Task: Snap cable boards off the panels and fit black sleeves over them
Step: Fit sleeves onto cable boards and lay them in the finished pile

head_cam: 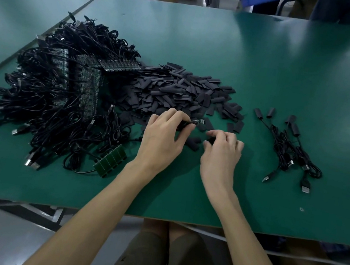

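Cable board (199, 121), snapped off but unsleeved, is pinched in left hand (161, 137); right hand (221, 154) is curled over loose sleeves (193, 142), grip can't be told. Approx. five sleeved cables (292, 147) are laid at 3 o'clock; most panels (89, 85) are left at 9 o'clock.

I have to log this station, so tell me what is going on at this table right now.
A person sits at a green table, sleeving cable boards. The left hand pinches a small board on its cable, its end pointing toward the right hand, whose fingers curl round a black sleeve. That sleeve is not on the board yet. Left lies a pile of cables and panels, in the middle a heap of loose sleeves, right a few sleeved cables.
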The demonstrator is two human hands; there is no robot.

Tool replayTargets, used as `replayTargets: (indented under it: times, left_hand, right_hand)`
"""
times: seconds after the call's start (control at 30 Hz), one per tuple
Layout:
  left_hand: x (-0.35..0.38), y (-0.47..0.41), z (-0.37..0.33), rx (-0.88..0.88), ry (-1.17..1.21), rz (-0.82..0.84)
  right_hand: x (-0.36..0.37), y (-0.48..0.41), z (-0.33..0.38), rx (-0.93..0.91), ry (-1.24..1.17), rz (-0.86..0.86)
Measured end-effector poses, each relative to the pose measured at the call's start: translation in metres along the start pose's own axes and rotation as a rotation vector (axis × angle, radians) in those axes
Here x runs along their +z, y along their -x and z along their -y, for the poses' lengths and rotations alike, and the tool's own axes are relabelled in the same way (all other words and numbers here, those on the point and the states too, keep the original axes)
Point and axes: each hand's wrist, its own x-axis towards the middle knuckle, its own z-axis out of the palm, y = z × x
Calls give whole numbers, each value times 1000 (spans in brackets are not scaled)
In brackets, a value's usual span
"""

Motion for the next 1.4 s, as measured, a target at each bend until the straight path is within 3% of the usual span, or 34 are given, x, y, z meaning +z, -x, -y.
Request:
replayTargets:
  times: [0.17,0.4,0.5,0.63,0.93,1.4]
  left_hand:
    - [0,1,-1,-12,-10,-33]
    - [-1,2,-3,-15,-10,-41]
    - [-2,3,-5,-18,-24,-43]
    - [-2,3,-7,-21,-58,1]
    - [-2,1,-8,-89,-128,94]
    - [-4,-1,-9,-136,-54,108]
  right_hand:
    - [-1,0,-4,5,-156,-46]
    - [-7,-2,-10,183,-707,-240]
    - [-8,-2,-15,214,-847,-242]
    - [-7,-1,-14,113,-851,-158]
    - [-5,-1,-14,72,-967,-32]
    - [-2,-3,-18,79,-967,-26]
